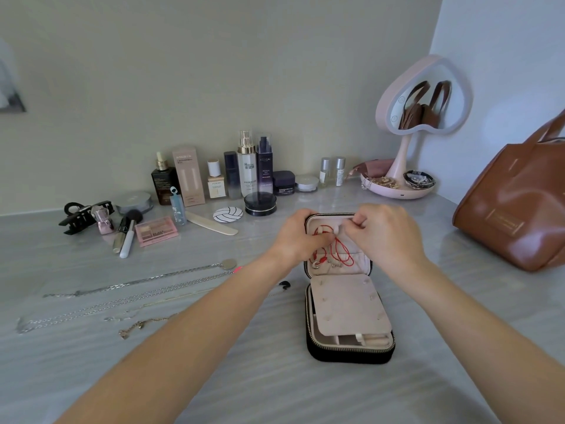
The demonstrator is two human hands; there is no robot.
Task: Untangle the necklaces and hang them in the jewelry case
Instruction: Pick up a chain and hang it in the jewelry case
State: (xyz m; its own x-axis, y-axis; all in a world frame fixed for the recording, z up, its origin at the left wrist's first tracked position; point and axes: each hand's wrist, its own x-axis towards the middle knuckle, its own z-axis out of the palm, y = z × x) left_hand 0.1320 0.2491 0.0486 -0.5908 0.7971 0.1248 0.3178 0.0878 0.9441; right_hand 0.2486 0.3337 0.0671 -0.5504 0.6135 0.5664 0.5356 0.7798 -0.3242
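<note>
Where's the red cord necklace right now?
In the head view, right of centre: the red cord necklace hangs inside the jewelry case lid, between the left hand and right hand.

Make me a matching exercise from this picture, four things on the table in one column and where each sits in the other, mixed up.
Things:
1. red cord
2. silver chains
3. brown bag
4. hair claw

Places:
A. far left, beside the makeup brushes
B. in the upright lid of the open jewelry case, under both hands
C. laid out flat on the table left of the case
D. right edge, against the wall

Pairs: 1-B, 2-C, 3-D, 4-A
</note>
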